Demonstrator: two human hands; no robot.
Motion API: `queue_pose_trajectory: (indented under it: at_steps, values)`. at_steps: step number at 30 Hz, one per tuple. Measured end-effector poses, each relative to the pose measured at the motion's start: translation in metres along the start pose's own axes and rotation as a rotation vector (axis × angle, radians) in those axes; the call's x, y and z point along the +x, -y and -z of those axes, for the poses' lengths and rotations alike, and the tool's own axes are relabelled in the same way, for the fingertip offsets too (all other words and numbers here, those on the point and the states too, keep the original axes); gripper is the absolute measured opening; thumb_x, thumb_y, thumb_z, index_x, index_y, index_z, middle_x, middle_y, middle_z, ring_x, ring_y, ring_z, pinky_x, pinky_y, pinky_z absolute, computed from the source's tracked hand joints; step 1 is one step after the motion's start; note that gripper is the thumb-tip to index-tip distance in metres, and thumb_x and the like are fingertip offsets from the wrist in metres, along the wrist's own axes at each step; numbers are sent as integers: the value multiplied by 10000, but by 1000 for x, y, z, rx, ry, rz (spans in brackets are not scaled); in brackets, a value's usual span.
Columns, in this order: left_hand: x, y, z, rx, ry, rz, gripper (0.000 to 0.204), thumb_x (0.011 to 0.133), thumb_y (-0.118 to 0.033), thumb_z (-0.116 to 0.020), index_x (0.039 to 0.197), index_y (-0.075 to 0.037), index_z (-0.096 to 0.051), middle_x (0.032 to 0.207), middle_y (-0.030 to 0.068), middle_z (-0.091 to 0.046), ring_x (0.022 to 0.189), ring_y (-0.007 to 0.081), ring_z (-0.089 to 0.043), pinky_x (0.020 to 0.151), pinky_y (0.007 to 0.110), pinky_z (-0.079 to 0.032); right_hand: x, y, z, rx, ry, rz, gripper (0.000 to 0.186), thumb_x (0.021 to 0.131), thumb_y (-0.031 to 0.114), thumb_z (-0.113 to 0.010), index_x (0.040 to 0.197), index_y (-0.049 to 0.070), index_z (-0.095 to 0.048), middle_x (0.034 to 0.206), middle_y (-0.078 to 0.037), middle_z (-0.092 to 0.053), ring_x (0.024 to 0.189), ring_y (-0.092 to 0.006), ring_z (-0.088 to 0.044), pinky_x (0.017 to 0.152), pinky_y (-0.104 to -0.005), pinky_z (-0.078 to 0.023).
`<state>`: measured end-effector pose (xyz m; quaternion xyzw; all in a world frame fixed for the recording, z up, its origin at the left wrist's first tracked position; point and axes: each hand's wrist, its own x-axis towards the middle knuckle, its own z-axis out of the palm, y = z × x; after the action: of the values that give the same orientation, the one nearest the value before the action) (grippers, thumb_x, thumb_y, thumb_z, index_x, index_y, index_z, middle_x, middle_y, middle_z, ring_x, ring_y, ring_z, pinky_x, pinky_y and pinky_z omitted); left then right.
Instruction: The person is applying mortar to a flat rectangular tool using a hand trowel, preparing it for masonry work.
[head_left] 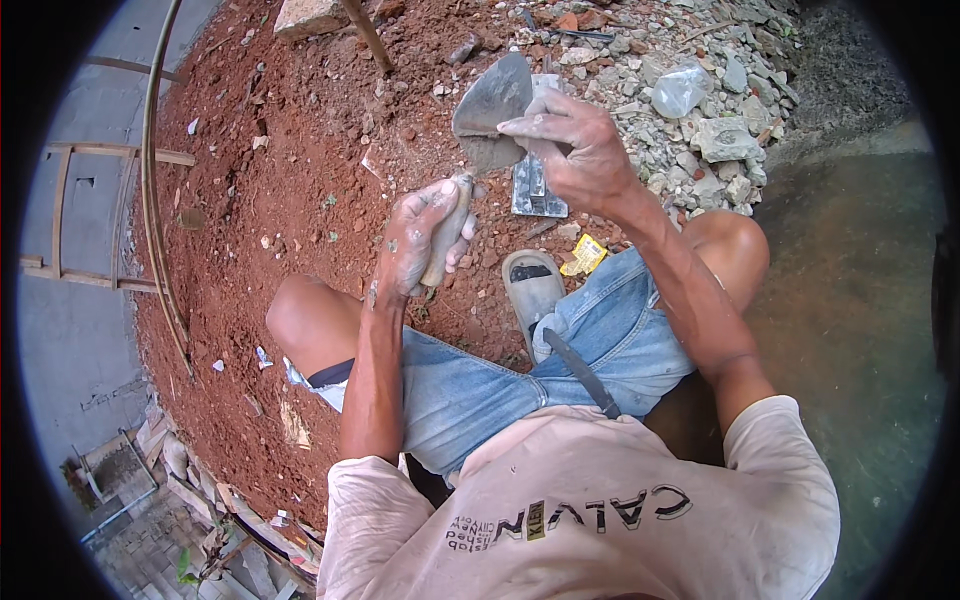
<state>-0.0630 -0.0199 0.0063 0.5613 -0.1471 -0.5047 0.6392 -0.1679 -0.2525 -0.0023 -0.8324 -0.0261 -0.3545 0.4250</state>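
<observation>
My left hand (425,235) is closed around the pale handle of a pointing trowel (497,95), its fingers smeared with grey. The trowel's rounded grey blade points up and away from me, with darker residue near its lower edge. At the blade's right side, my right hand (580,150) grips its edge, one finger lying across the face; part of this grip is hidden. On the ground just behind the right hand lies a grey plastering float (538,190), partly covered by that hand.
Reddish soil (250,200) spreads ahead and left. Broken rubble (720,140) with a clear plastic bag (682,88) lies at far right. A yellow wrapper (587,255) sits near a sandal (535,290) between my knees. A bent pole (152,180) and wooden frame (110,150) stand left.
</observation>
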Motion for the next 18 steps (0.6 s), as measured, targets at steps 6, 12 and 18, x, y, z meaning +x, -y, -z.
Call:
queue_pose_trajectory:
  at_steps: [6,12,18]
  values:
    - [1,1,1,26,9,-6,447,1120,-373,-560,1279,36,-646,786,46,-648,497,74,-522,433,211,-424,1,-1,5,19,65,44,272,874,-77,-660,1035,55,-836,811,-86,-615,719,-222,-648,653,-361,-501]
    - [1,3,3,101,-13,-17,444,1114,-382,-572,1265,27,-658,782,40,-654,503,70,-534,420,214,-422,-4,5,3,-76,127,91,270,873,-106,-709,1052,57,-829,845,-61,-656,757,-183,-656,667,-335,-508]
    - [-2,4,3,75,-2,7,427,1119,-376,-562,1256,16,-661,775,41,-656,499,68,-530,417,215,-416,-3,5,2,-27,44,81,309,851,-122,-708,1054,72,-836,830,-48,-627,737,-168,-646,636,-322,-501]
